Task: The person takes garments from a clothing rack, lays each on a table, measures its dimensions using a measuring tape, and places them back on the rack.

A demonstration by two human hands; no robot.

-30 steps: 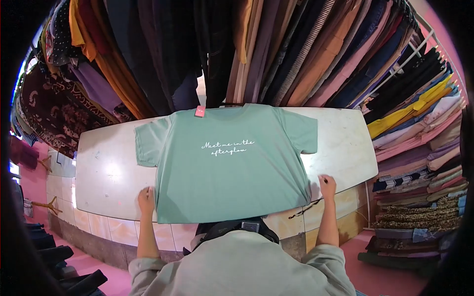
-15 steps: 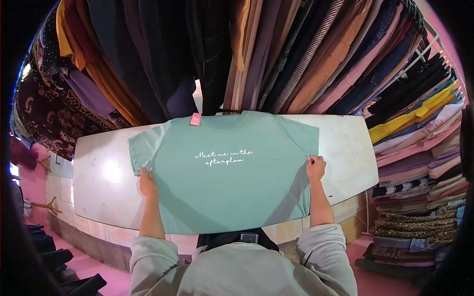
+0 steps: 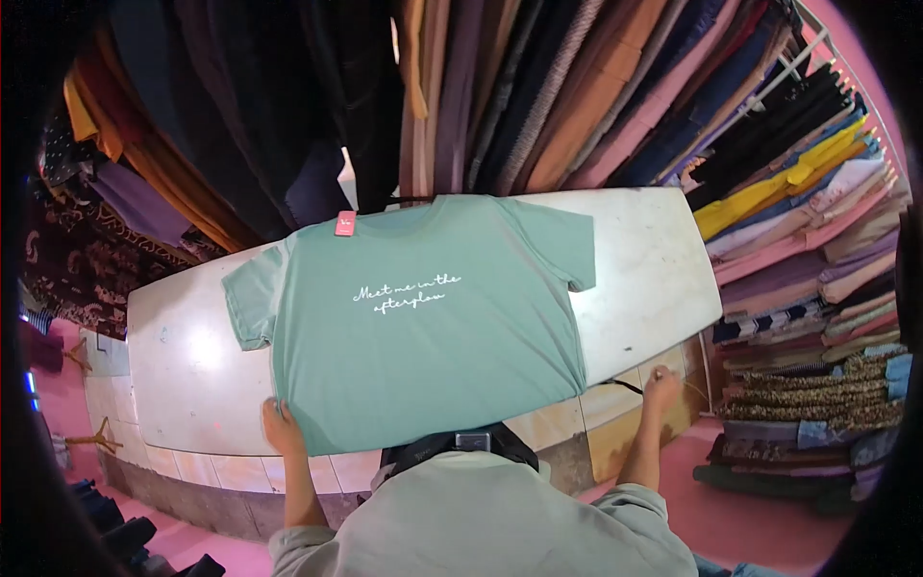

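A green T-shirt (image 3: pixel 423 356) with white script lettering lies face up across a white board (image 3: pixel 183 385), its neckline at the far edge. A pink tag (image 3: pixel 345 223) rests near its left shoulder. My left hand (image 3: pixel 284 428) pinches the shirt's lower left side near the hem. Off the shirt, my right hand (image 3: pixel 660 388) is closed beyond the board's near right edge, beside a thin black cord (image 3: pixel 627 386); whether it holds anything is too small to tell.
Dark and brown garments (image 3: pixel 567 96) hang close behind the board. Folded clothes (image 3: pixel 817 385) are stacked on the right, with a yellow garment (image 3: pixel 788 183) above them. Wooden hangers (image 3: pixel 96 438) stick out at the lower left.
Since half a second ago my right hand has left the shirt's right side and moved down and right. My left hand has moved down toward the hem. The view has turned slightly.
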